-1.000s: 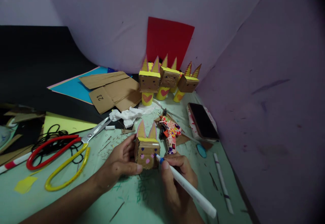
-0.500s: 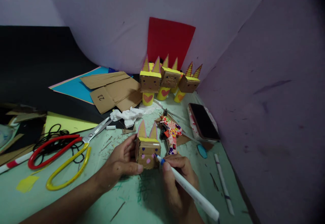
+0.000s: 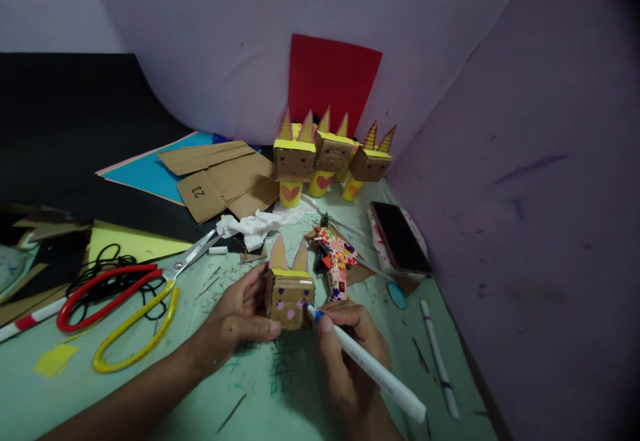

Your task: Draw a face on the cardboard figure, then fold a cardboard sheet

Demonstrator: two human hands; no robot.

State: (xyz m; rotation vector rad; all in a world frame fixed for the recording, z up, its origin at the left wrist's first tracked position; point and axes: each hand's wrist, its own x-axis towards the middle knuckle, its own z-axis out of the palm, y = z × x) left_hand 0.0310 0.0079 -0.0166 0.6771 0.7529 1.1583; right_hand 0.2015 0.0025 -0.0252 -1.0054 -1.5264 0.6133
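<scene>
Fingers of the left hand (image 3: pixel 237 318) curl behind one side edge of a small, brown, box-shaped cardboard head (image 3: pixel 293 300), with the thumb laid across its lower front corner; the box is pinched between them. Fingers of the right hand (image 3: pixel 353 348) are drawn together on a slender white plastic marker with a blue collar (image 3: pixel 377 372), gripped near its tip. The tip lies at the drawn face, close to the cheek patch nearest the right hand; whether it touches cannot be told. The head is held over the near middle of the pale green tabletop (image 3: pixel 270 414), its base contact unclear.

Handling (judged): the box should be light and fairly stiff, yet liable to dent under a hard squeeze; the glossy strip along its upper front may be slick. Side walls and lower corners offer the safest hold, whereas the two thin, tan, pink-edged triangular ears (image 3: pixel 289 256) would bend easily.

Orientation: the face is turned toward the wearer, ears pointing up and away. The front is nearly square; with the ears, the long axis runs upright. The marker slants from the face down toward the right forearm.
</scene>
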